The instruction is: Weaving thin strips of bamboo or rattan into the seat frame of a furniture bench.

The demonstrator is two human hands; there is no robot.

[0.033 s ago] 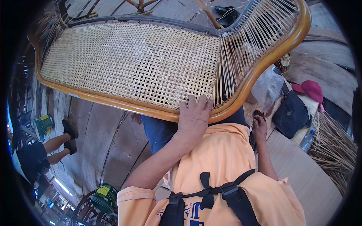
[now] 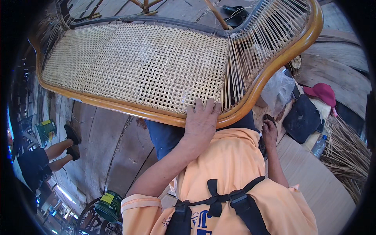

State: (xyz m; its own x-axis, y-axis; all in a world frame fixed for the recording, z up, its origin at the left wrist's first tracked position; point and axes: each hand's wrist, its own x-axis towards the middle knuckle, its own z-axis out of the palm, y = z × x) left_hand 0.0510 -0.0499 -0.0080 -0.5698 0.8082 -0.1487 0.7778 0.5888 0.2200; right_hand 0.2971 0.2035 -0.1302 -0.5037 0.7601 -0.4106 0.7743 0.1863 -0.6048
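Note:
A rattan seat frame (image 2: pixel 117 105) with a glossy bent-wood rail lies across my lap, its span filled with woven cane mesh (image 2: pixel 129 58). At the right curved end, loose cane strands (image 2: pixel 270 31) stretch across in rows without the tight weave. My left hand (image 2: pixel 201 119) hooks over the near rail, fingertips at the mesh edge beside the strands; its thumb is hidden. Down by my right side, my right hand (image 2: pixel 269 133) has its fingers curled against a small dark object, too unclear to name.
A clear plastic bag (image 2: pixel 277 90), dark pouch (image 2: pixel 302 119), magenta cap (image 2: pixel 321 94), bottle (image 2: pixel 319 146) and cane bundle (image 2: pixel 346 152) lie at right. Green buckets (image 2: pixel 107 205) and another person's legs (image 2: pixel 58 154) are at left. Dark sandals (image 2: pixel 235 15) lie beyond the seat.

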